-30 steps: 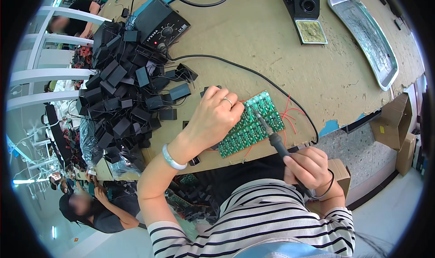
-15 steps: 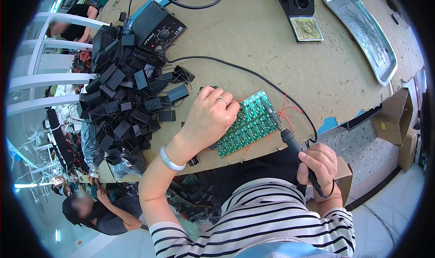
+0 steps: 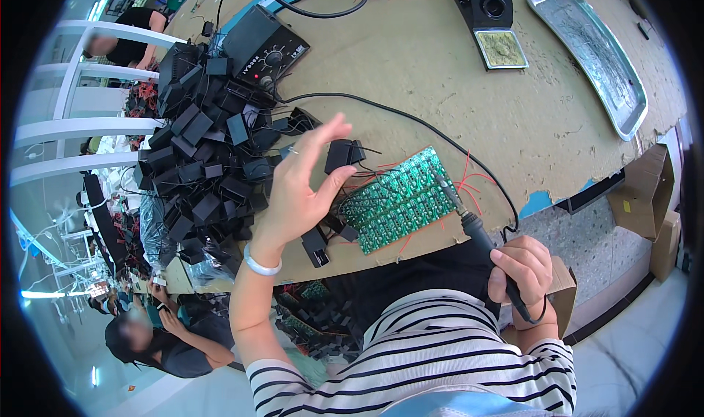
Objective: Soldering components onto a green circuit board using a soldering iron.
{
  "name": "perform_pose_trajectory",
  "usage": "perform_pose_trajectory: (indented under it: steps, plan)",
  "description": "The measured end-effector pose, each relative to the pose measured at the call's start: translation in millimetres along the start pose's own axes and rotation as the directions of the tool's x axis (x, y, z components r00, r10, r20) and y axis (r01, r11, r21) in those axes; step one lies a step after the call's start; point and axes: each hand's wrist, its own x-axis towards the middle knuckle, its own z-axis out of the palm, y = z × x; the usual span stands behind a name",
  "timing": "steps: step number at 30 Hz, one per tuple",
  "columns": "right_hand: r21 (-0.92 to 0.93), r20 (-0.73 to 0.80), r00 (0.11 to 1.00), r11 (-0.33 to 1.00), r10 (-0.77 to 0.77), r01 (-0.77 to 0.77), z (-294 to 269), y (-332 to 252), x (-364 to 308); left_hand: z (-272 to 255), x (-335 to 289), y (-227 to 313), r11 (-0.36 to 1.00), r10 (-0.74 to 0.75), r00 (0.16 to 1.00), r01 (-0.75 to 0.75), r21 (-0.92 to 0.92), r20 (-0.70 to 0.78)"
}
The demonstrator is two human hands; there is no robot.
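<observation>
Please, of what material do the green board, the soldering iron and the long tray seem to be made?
Board: probably resin laminate, glossy green with shiny silvery spots.
Iron: dark matte handle, likely plastic or rubber; the slim greyish front looks like metal.
Tray: probably metal, from its silvery, reflective surface and bright rim.

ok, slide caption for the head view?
Right hand holds a soldering iron over a green circuit board; left hand, open, near heaped black boxes.

- Bare tabletop point(image 3: 418, 58) lies between board point(image 3: 403, 204) and stand point(image 3: 482, 6), crossed by a black cable point(image 3: 418, 120).
- Left hand point(image 3: 297, 193) has heaped black boxes point(image 3: 198, 146) crowding its left.
- Iron point(image 3: 480, 235) and red wires point(image 3: 469, 185) obstruct the board's right side.
- Metal tray point(image 3: 605, 72) bounds the tabletop's far right.
</observation>
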Motion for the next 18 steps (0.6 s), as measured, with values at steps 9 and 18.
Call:
perform_pose_trajectory:
  steps: [9,18]
  plan:
    - [0.020,0.003,1.000,1.000,0.013,-0.013,1,-2,-4,25,14,5,0.824,0.346,0.907,-0.417,0.384,0.241]
    - [0.079,0.042,0.999,0.997,-0.004,0.001,11,4,-10,41,14,5,0.784,0.326,0.863,-0.476,0.400,0.387]
